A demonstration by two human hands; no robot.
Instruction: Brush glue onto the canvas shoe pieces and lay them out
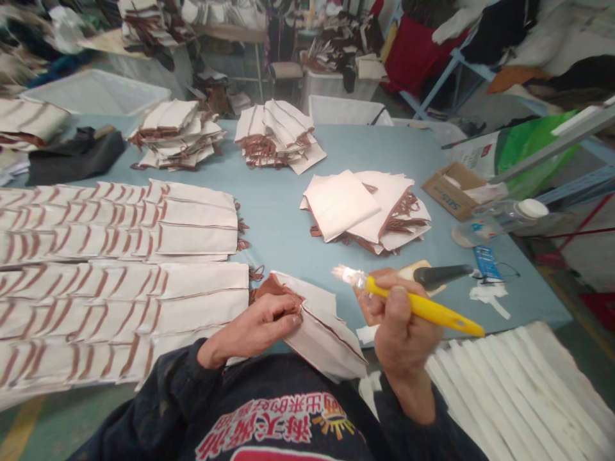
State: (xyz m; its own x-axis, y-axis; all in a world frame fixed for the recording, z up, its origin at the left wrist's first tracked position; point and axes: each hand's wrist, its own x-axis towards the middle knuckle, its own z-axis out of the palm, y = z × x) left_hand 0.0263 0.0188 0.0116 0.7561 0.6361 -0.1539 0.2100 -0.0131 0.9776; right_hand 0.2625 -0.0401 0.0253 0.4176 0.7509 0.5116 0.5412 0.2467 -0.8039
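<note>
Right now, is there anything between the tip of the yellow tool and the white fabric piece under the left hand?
Nothing visible. The yellow tool in the right hand points toward the fabric piece, which the left hand holds down; only bare blue table shows between them.

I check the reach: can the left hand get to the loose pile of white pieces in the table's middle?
Probably yes, with a forward stretch. The left hand holds a folded piece, and only bare table lies before the pile.

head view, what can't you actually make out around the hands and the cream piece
- Yellow tool tip: head view, lost in glare.
- Cream fabric piece near edge: hidden behind the dark sleeve.
- Right hand grip: fingers face away from the camera.
- Cardboard box print: too small.
</note>
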